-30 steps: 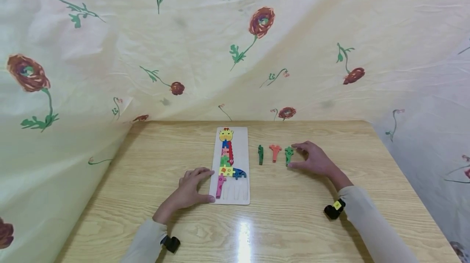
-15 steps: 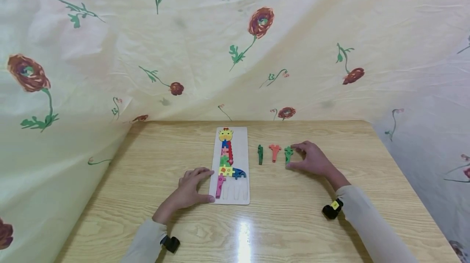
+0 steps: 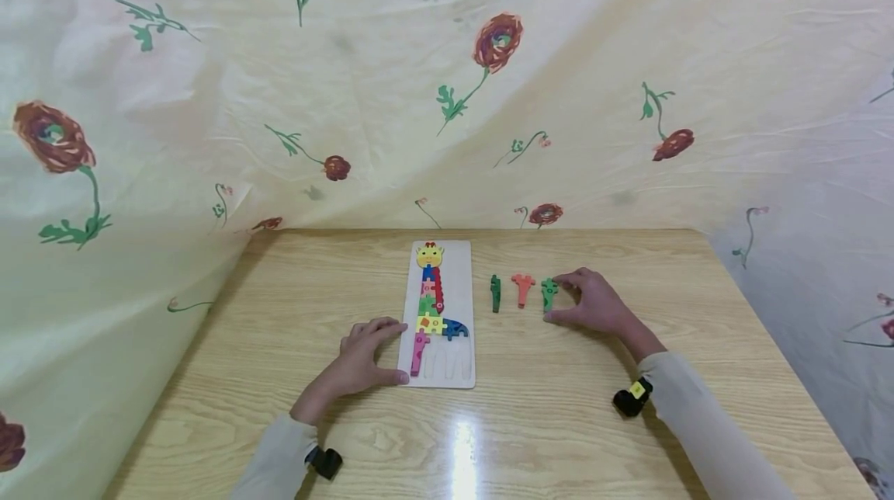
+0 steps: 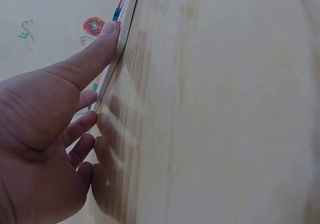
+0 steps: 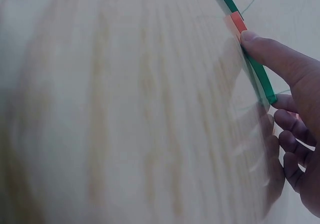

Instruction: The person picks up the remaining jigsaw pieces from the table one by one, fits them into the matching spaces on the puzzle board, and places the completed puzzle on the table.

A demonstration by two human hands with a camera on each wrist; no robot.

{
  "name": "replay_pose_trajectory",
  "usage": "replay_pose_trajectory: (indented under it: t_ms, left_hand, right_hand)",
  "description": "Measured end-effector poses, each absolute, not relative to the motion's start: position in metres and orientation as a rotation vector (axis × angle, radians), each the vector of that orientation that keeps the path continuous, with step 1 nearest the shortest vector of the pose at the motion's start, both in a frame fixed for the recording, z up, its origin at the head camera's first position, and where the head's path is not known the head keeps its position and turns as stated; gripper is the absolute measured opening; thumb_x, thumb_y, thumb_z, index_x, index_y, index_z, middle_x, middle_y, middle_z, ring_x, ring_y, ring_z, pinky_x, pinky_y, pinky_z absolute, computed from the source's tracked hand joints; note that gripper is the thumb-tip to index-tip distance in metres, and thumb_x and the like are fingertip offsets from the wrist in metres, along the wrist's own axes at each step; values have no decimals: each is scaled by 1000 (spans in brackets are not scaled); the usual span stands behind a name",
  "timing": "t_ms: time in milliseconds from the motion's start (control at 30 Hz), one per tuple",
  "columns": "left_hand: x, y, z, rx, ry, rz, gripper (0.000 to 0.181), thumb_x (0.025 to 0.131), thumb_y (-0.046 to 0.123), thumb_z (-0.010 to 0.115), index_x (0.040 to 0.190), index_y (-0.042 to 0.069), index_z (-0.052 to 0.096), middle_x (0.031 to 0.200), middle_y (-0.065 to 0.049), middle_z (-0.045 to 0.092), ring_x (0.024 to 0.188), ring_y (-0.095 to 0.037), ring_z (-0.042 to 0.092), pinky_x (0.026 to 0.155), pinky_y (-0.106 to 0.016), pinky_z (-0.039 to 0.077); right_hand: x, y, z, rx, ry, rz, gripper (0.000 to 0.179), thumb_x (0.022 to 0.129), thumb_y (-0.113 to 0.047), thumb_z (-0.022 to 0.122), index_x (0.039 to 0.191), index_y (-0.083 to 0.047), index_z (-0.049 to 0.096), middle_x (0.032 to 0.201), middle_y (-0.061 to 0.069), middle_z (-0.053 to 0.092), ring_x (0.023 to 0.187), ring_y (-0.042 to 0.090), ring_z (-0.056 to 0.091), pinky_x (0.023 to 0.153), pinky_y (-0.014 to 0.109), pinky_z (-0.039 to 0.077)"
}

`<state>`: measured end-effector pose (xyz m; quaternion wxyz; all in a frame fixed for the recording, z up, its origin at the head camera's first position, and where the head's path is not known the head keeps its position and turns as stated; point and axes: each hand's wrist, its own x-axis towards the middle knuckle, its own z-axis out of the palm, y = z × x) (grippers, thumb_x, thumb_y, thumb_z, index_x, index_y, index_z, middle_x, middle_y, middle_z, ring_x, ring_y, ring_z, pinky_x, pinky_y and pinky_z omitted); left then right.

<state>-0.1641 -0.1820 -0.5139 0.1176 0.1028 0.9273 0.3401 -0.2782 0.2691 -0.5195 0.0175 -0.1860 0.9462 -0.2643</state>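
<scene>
A white puzzle board (image 3: pixel 457 275) lies flat on the table, with a giraffe of coloured pieces set into it. At its left edge, my left hand (image 3: pixel 363 356) touches the board with thumb and index fingertip, the fingers spread and fairly straight. My right hand (image 3: pixel 594 302) pinches a green puzzle piece (image 3: pixel 549 293) end to end between thumb and index finger; the piece lies at table level. In the right wrist view, the thumb sits at one end of this green piece (image 5: pixel 260 73) and the index finger at the other. A pink leg piece (image 3: pixel 419 354) fills the leftmost leg slot.
An orange piece (image 3: pixel 522 290) and a dark green piece (image 3: pixel 496 294) lie in a row between the board and my right hand. Bare leg slots (image 3: pixel 450 364) show in the lower part of the board. Flowered cloth (image 3: pixel 391 96) hangs behind the wooden table (image 3: pixel 531 422).
My right hand and wrist have shifted very slightly left, with the fingers still at the green piece. The left hand and the board stay put.
</scene>
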Motion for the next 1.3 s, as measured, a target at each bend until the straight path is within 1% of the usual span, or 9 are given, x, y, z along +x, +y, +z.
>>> replay_pose_trajectory:
  t_ms: [167, 367, 600, 733, 967, 1100, 1300]
  left_hand:
    - [-165, -182, -514, 311, 2714, 997, 82, 75, 42, 91, 148, 27, 56, 157, -3, 43, 137, -33, 31, 109, -58, 25]
    - [-165, -182, -513, 312, 2716, 991, 81, 76, 42, 90, 148, 28, 56, 156, -2, 43, 136, -32, 31, 108, -57, 25]
    - [-164, -181, -513, 308, 2725, 980, 81, 76, 43, 90, 148, 28, 56, 156, -2, 43, 137, -32, 31, 109, -57, 25]
    - [-163, -181, -513, 305, 2732, 975, 80, 77, 43, 89, 147, 27, 56, 155, -2, 44, 136, -32, 32, 108, -57, 26]
    - [-162, -181, -512, 306, 2731, 988, 80, 76, 42, 90, 147, 27, 56, 155, -3, 44, 136, -32, 32, 109, -58, 26]
    - [-162, -181, -511, 302, 2730, 984, 80, 76, 41, 90, 147, 27, 56, 156, -3, 43, 136, -32, 32, 109, -58, 27]
    - [-163, -180, -511, 298, 2727, 988, 80, 76, 43, 90, 147, 28, 56, 156, -3, 44, 136, -32, 32, 108, -58, 27]
  right_hand:
    - [-278, 270, -519, -589, 2939, -820, 84, 73, -55, 89, 131, 2, 65, 111, 13, 61, 93, 25, 53, 80, 41, 45]
    - [-279, 271, -518, -598, 2942, -813, 86, 74, -56, 87, 132, 3, 64, 114, 15, 61, 96, 26, 55, 82, 44, 46]
    - [-279, 271, -514, -622, 2949, -818, 86, 74, -57, 87, 131, 3, 65, 109, 12, 61, 89, 23, 53, 75, 39, 46]
    - [-277, 272, -511, -634, 2972, -822, 87, 73, -57, 88, 131, 4, 64, 110, 13, 62, 91, 24, 56, 77, 41, 48]
    - [-272, 269, -502, -645, 3003, -831, 84, 74, -53, 89, 133, 2, 64, 114, 16, 62, 100, 31, 60, 81, 48, 51]
    - [-266, 263, -494, -681, 3005, -876, 82, 74, -50, 90, 132, 1, 64, 114, 17, 62, 100, 33, 61, 81, 48, 52]
    - [-259, 252, -483, -737, 3028, -930, 77, 72, -43, 93, 131, 0, 66, 112, 17, 63, 100, 34, 61, 78, 45, 51]
